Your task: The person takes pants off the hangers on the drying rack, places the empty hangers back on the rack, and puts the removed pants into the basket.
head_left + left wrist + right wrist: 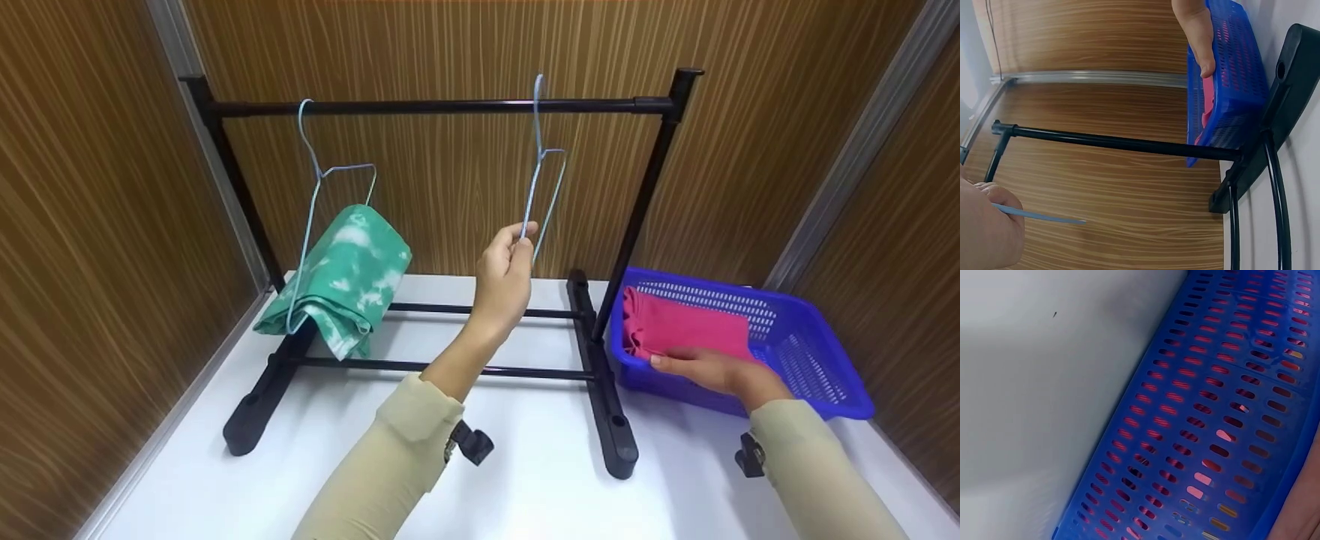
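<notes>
My left hand (504,281) pinches the lower side of a light-blue wire hanger (537,180) between thumb and fingers. The hanger's hook is at the black top bar (450,107) of a clothes rack, toward its right end. At the right, my right hand (712,369) reaches over the near rim of a blue basket (817,337), against a folded pink cloth (694,324) inside. Its thumb shows near the rim; the fingers are mostly hidden, so I cannot tell whether they grip the cloth. Pink shows through the basket's slots (1185,382) in the right wrist view.
On the rack's left hangs another wire hanger (306,150) with a green-and-white cloth (356,255) draped through it. The rack's black feet (611,427) stand on a white surface (540,465). Wood-grain panels (450,45) rise behind and at both sides.
</notes>
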A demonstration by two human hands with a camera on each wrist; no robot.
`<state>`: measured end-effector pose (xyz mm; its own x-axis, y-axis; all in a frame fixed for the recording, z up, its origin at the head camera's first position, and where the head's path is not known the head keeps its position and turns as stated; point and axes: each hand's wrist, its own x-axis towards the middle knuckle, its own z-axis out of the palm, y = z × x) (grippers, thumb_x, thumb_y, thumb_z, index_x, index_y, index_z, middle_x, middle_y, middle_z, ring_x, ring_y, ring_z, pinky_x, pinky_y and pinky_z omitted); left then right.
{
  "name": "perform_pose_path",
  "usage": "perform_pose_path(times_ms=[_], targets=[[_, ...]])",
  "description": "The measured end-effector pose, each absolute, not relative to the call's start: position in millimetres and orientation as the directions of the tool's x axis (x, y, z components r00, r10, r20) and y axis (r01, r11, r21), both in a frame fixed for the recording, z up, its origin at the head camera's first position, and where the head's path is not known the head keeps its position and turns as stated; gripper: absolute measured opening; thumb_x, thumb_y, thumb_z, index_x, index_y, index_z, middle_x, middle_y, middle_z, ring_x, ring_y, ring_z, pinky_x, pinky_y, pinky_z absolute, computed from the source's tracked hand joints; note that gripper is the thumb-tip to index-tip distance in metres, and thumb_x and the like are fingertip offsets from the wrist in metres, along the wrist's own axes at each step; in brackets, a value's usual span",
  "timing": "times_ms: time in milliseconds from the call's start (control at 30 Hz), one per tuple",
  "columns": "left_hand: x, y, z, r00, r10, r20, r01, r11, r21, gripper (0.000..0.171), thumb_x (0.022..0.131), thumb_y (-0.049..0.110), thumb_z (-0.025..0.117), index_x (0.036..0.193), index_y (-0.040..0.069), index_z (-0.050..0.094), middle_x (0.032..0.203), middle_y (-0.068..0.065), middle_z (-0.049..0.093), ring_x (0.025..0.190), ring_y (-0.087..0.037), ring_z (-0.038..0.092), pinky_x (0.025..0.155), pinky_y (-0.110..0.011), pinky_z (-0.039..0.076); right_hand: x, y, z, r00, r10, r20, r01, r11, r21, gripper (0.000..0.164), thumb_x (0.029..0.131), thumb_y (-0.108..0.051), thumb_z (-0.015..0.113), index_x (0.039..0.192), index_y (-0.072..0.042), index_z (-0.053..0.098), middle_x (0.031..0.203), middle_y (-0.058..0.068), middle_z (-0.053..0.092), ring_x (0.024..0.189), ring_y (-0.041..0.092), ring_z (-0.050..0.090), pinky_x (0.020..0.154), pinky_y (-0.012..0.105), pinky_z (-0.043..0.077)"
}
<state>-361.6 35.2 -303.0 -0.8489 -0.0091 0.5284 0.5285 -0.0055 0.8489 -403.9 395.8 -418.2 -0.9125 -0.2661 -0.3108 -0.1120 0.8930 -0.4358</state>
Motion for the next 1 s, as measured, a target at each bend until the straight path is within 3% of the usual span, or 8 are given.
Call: perform_pose_path(times_ms=[133, 200, 300, 500, 733, 1000], targets=[[-364, 38, -306, -0.847, -0.020, 0.530, 0.531, -0.008, 0.848, 0.033, 0.104, 0.010, 0.039, 0.129, -0.002, 0.057, 0.103, -0.008, 0.063, 0.075, -0.011, 0.049, 0.072, -0.024, 0.043, -404, 395, -419, -0.913, -0.258, -0.316, -0.107, 0.900, -0.423, 0.087, 0.095, -0.072, 0.038, 0.157, -0.012, 0.030, 0.159, 0.025, 0.027, 0.145, 0.053, 0.017, 0.108, 0.077, 0.014], [-365, 39, -308, -0.852, -0.025, 0.523, 0.524, -0.009, 0.852, 0.032, 0.104, 0.010, 0.039, 0.128, -0.001, 0.058, 0.084, -0.003, 0.054, 0.063, -0.011, 0.038, 0.060, -0.024, 0.035, -404, 394, -419, -0.915, -0.256, -0.313, -0.106, 0.899, -0.424, 0.087, 0.094, -0.072, 0.039, 0.157, -0.012, 0.031, 0.158, 0.025, 0.029, 0.145, 0.053, 0.018, 0.108, 0.077, 0.015], [-367, 41, -311, -0.856, -0.021, 0.517, 0.517, -0.008, 0.856, 0.033, 0.104, 0.010, 0.039, 0.128, -0.001, 0.058, 0.072, 0.001, 0.043, 0.058, -0.009, 0.035, 0.054, -0.023, 0.032, -404, 392, -420, -0.918, -0.254, -0.305, -0.106, 0.897, -0.430, 0.087, 0.094, -0.072, 0.040, 0.156, -0.012, 0.032, 0.158, 0.025, 0.030, 0.144, 0.053, 0.019, 0.108, 0.077, 0.016], [-371, 44, -318, -0.859, -0.008, 0.513, 0.513, 0.005, 0.859, 0.034, 0.104, 0.011, 0.040, 0.130, -0.002, 0.057, 0.083, 0.000, 0.050, 0.065, -0.009, 0.040, 0.062, -0.023, 0.037, -403, 395, -418, -0.920, -0.231, -0.317, -0.081, 0.902, -0.423, 0.089, 0.093, -0.075, 0.039, 0.157, -0.013, 0.030, 0.158, 0.025, 0.029, 0.144, 0.053, 0.019, 0.107, 0.078, 0.015], [-369, 38, -326, -0.868, 0.020, 0.497, 0.497, 0.013, 0.867, 0.035, 0.105, 0.014, 0.038, 0.133, 0.001, 0.056, 0.073, 0.002, 0.045, 0.060, -0.010, 0.037, 0.055, -0.023, 0.033, -403, 395, -417, -0.921, -0.252, -0.298, -0.110, 0.900, -0.423, 0.089, 0.094, -0.073, 0.039, 0.156, -0.010, 0.032, 0.158, 0.025, 0.031, 0.145, 0.053, 0.020, 0.109, 0.076, 0.015], [-362, 29, -336, -0.870, 0.043, 0.491, 0.492, 0.038, 0.870, 0.035, 0.107, 0.019, 0.039, 0.132, 0.003, 0.058, 0.074, 0.003, 0.046, 0.061, -0.010, 0.038, 0.055, -0.023, 0.033, -404, 396, -419, -0.915, -0.257, -0.310, -0.101, 0.892, -0.441, 0.089, 0.094, -0.072, 0.040, 0.156, -0.008, 0.030, 0.157, 0.027, 0.030, 0.144, 0.053, 0.019, 0.109, 0.076, 0.015]])
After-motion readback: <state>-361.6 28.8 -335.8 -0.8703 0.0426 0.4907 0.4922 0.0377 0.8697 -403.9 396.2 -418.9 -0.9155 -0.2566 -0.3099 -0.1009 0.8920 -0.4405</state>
